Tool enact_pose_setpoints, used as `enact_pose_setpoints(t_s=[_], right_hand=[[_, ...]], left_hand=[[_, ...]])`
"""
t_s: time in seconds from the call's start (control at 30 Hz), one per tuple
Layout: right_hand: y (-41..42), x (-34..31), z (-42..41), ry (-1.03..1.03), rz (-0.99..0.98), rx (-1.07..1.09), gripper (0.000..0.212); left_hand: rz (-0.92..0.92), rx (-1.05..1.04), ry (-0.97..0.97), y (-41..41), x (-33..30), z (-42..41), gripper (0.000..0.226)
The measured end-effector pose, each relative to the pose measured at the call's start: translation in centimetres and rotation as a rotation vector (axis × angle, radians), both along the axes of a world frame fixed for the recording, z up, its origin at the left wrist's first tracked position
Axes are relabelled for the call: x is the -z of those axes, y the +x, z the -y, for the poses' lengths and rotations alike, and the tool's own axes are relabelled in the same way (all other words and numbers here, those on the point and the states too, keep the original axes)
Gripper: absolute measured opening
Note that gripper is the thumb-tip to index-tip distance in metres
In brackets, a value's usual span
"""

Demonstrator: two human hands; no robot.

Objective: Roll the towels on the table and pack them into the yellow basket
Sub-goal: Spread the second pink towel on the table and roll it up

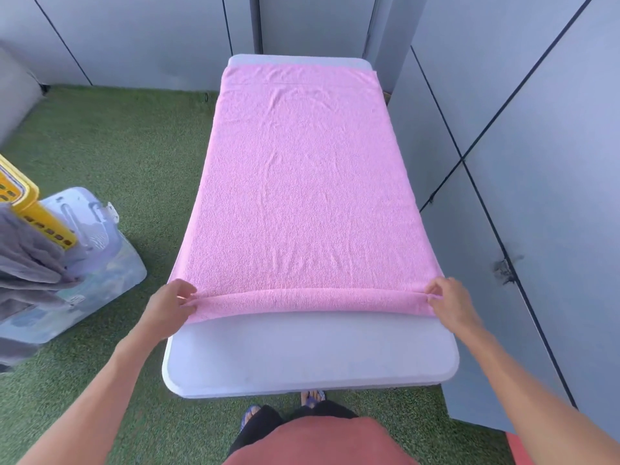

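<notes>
Head view shows the pink towel (302, 182) spread along the white table (308, 357), its near edge turned into 1 thin roll. The left hand (169, 305) and right hand (451, 302) pinch the roll's 2 ends, fingers curled. Soft, limp terry likely sags unless held at both ends. The yellow basket (28, 204) is cut off at left.
</notes>
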State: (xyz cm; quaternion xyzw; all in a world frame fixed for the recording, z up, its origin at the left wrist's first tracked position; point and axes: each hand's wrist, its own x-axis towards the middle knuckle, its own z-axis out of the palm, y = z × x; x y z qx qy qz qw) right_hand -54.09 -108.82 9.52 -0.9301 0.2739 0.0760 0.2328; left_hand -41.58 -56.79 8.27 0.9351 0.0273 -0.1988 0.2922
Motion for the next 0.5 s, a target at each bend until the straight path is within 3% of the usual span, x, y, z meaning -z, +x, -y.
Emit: enact_pose_setpoints(t_s=[0.1, 0.17, 0.33, 0.4, 0.5], right_hand=[[-2.1, 1.1, -2.3, -0.341, 0.089, -0.055, 0.02], [-3.6, 2.1, -3.0, -0.394, 0.169, -0.121, 0.019], [-3.8, 3.3, -2.5, -0.255, 0.121, -0.226, 0.052], [-2.4, 3.0, -2.3, -0.194, 0.095, -0.203, 0.047], [-0.7, 2.4, -1.6, -0.198, 0.022, -0.173, 0.042]], left_hand=[[0.352, 0.095, 0.283, -1.9, 0.3, 0.7, 0.013], [0.505, 0.196, 0.378, -4.1, 1.0, 1.4, 0.02], [0.458, 0.3, 0.433, -6.3, 2.5, 2.7, 0.063], [0.44, 0.289, 0.435, -5.2, 2.1, 3.2, 0.06], [0.34, 0.251, 0.415, -3.3, 0.5, 4.0, 0.035]])
